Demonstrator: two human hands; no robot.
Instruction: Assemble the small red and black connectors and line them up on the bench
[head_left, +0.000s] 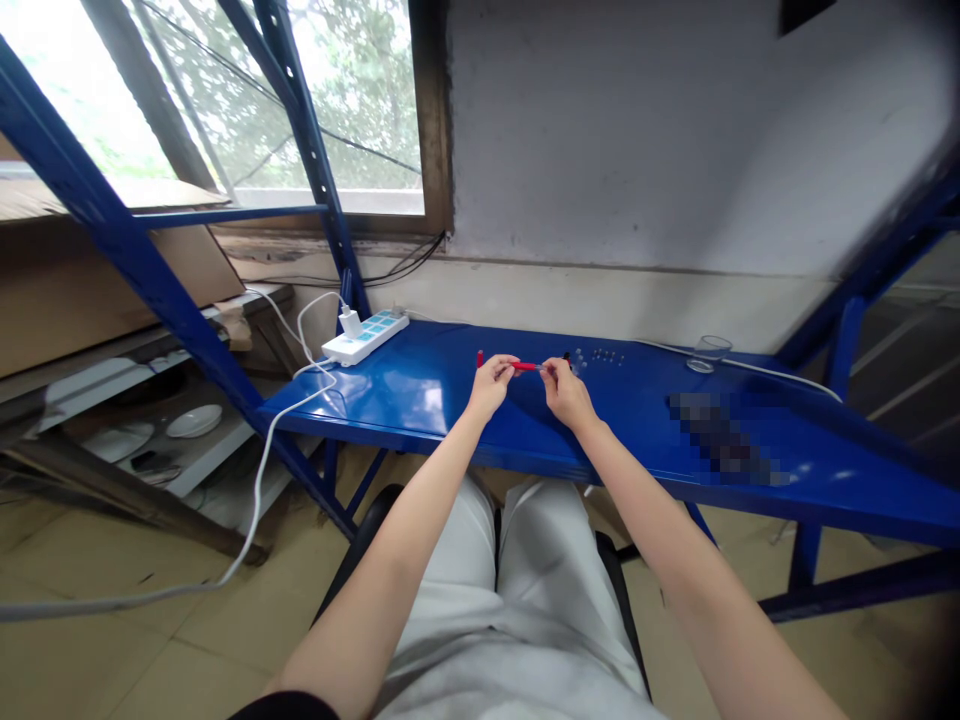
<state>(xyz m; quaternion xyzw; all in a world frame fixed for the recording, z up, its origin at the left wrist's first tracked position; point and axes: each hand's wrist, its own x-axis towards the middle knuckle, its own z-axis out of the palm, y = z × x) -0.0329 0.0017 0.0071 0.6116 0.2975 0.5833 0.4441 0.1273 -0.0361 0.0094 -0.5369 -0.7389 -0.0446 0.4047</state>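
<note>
Red pen gripped by left hand and right hand behind blue shelf edge.

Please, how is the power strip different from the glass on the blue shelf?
The power strip is white and solid, but the glass is clear. The power strip lies flat near the left end, and the glass is to the right of the hands. The power strip has a white plug in it; the glass has nothing in it that I can see. Both rest on the blue metal shelf.
</note>
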